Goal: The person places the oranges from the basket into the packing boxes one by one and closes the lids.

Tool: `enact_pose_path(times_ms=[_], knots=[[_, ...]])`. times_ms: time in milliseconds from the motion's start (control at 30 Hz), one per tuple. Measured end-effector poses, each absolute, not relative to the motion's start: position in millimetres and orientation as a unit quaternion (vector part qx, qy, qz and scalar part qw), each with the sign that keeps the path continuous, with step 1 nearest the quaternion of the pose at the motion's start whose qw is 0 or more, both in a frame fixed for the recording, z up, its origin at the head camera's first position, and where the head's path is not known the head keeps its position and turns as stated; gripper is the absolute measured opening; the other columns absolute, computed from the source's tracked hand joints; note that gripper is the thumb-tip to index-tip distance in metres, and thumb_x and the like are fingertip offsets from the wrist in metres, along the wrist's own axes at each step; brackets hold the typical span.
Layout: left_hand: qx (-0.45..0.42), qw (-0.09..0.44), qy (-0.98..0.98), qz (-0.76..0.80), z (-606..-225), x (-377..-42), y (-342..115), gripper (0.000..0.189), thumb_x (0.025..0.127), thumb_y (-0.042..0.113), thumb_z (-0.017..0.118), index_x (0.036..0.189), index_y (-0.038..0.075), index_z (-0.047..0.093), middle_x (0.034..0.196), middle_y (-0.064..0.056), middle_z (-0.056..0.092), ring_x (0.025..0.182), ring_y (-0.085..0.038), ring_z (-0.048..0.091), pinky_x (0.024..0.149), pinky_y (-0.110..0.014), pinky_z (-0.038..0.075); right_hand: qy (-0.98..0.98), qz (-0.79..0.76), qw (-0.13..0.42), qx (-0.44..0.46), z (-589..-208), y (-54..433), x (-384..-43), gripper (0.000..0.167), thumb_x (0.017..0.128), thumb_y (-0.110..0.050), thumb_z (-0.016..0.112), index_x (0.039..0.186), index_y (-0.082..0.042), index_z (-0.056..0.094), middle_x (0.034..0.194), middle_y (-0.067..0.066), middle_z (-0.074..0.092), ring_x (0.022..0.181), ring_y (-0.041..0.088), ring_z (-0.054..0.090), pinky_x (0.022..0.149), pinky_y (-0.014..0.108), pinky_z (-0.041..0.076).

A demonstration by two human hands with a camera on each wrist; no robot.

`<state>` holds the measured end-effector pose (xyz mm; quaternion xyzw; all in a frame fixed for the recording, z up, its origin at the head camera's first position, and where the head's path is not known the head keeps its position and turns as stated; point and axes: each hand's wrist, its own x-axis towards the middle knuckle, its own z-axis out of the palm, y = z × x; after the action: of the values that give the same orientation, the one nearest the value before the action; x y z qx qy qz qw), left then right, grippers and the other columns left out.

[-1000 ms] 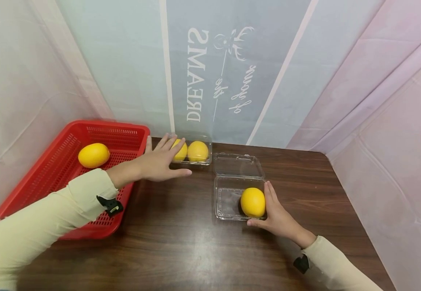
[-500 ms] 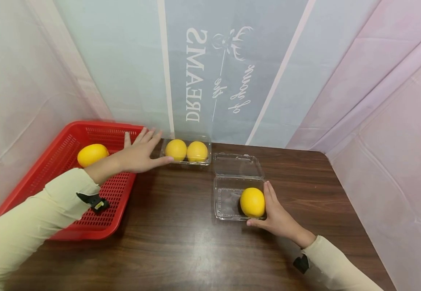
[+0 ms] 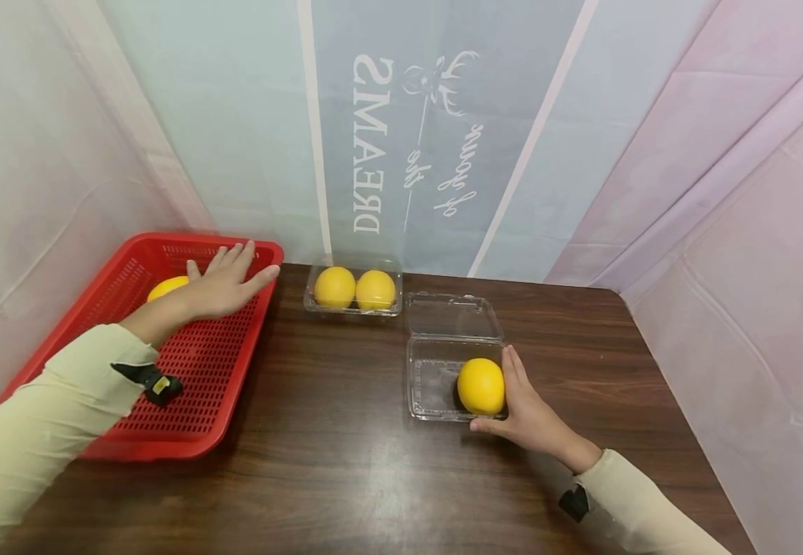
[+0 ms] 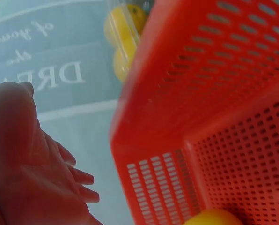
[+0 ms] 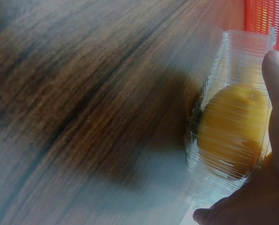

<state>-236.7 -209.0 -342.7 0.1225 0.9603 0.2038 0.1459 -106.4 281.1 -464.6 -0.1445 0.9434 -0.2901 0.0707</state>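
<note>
In the head view, my left hand (image 3: 221, 293) is over the red plastic basket (image 3: 249, 354), fingers spread and holding nothing. Beneath its wrist, a yellow lemon-like fruit (image 3: 167, 287) lies in the basket, partly hidden by the arm. My right hand (image 3: 529, 408) holds the near right corner of a clear plastic clamshell box (image 3: 432, 385), thumb at the front wall and fingers along the right side. One yellow fruit (image 3: 481, 385) sits inside that box against its right end, beside the fingers. The box's lid (image 3: 453, 316) lies folded back, away from me.
Another clear box (image 3: 391, 267) with two yellow fruits (image 3: 335, 287) stands at the back, between the basket and the open lid. A printed cloth (image 3: 436, 154) hangs behind the dark wooden table (image 3: 346, 462), with pale cloths on both sides.
My left hand has moved left from the back box to above the basket, uncovering the two fruits there. The right hand has stayed at the corner of its box.
</note>
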Motion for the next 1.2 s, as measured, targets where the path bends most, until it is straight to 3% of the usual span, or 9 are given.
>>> enact_pose_path(times_ms=[500, 733, 833, 1200], knots=[[0.063, 0.171, 0.958, 0.222, -358, -246, -256, 0.101, 0.102, 0.069, 0.018, 0.154, -0.013, -0.009, 0.158, -0.042, -0.008, 0.144, -0.062, -0.009, 0.099, -0.086, -0.009, 0.94, -0.299, 0.077, -0.142, -464, 278, -102, 0.134, 0.078, -0.049, 0.085, 0.158, 0.008, -0.006, 0.164, 0.032, -0.009, 0.15, 0.052, 0.006, 0.111, 0.069, 0.027], [0.054, 0.174, 0.953, 0.244, -360, -251, -273, 0.096, 0.105, 0.061, 0.009, 0.147, -0.023, -0.011, 0.152, -0.049, -0.011, 0.142, -0.064, -0.01, 0.113, -0.074, 0.001, 0.944, -0.289, 0.075, -0.143, -464, 279, -105, 0.134, 0.078, -0.051, 0.085, 0.158, 0.007, -0.006, 0.164, 0.031, -0.009, 0.15, 0.053, 0.009, 0.111, 0.068, 0.029], [0.039, 0.178, 0.951, 0.25, -360, -252, -278, 0.097, 0.105, 0.061, 0.007, 0.146, -0.024, -0.013, 0.151, -0.05, -0.013, 0.14, -0.066, -0.009, 0.113, -0.075, 0.002, 0.944, -0.289, 0.073, -0.143, -464, 280, -107, 0.135, 0.078, -0.052, 0.084, 0.159, 0.006, -0.007, 0.165, 0.031, -0.009, 0.15, 0.053, 0.009, 0.111, 0.068, 0.029], [-0.024, 0.204, 0.943, 0.261, -366, -252, -290, 0.105, 0.1, 0.066, 0.0, 0.144, -0.029, -0.006, 0.146, -0.055, -0.002, 0.137, -0.07, 0.0, 0.111, -0.075, 0.01, 0.945, -0.286, 0.071, -0.144, -465, 280, -107, 0.135, 0.078, -0.052, 0.085, 0.158, 0.008, -0.005, 0.164, 0.033, -0.007, 0.149, 0.053, 0.011, 0.111, 0.068, 0.03]])
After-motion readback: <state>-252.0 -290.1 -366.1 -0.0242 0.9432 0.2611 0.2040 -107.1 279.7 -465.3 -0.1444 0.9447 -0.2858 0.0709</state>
